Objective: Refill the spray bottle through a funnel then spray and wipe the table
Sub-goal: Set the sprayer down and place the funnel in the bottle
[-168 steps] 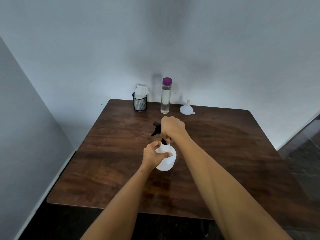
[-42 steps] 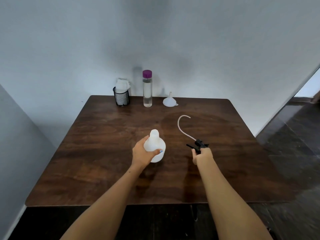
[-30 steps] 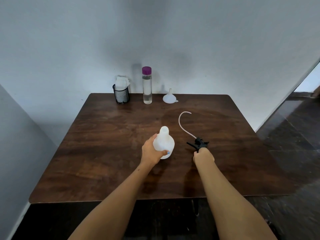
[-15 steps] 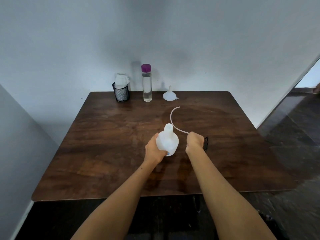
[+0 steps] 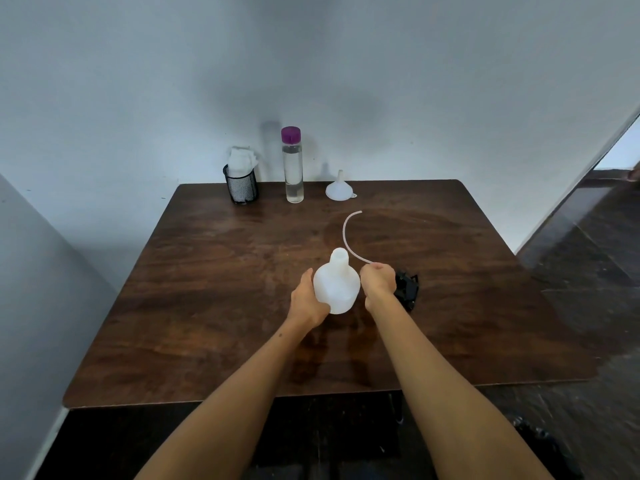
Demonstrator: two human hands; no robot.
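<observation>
The white spray bottle stands near the middle of the wooden table, its long axis upright and its open, capless neck pointing up and a little toward 12 o'clock. The left hand grips the bottle's body from the 9 o'clock side, fingers wrapped behind it and thumb up along the near wall.

Just at the bottle's 3 o'clock, the right hand is closed around the black trigger sprayer head, which pokes out of the fist toward 3 o'clock; I can't quite tell which way its nozzle faces, since the hand covers most of it. The thin white dip tube leaves the top of the fist and curves away toward 12 o'clock, bending back toward 1 o'clock at its free tip, clear of the bottle's neck.

Along the far edge at 12 o'clock stand three things in a row, well apart from the hands: a black mesh cup stuffed with white cloth at 11 o'clock, a tall clear water bottle with a purple cap upright beside it, and a white funnel resting mouth-down with its spout pointing up.
</observation>
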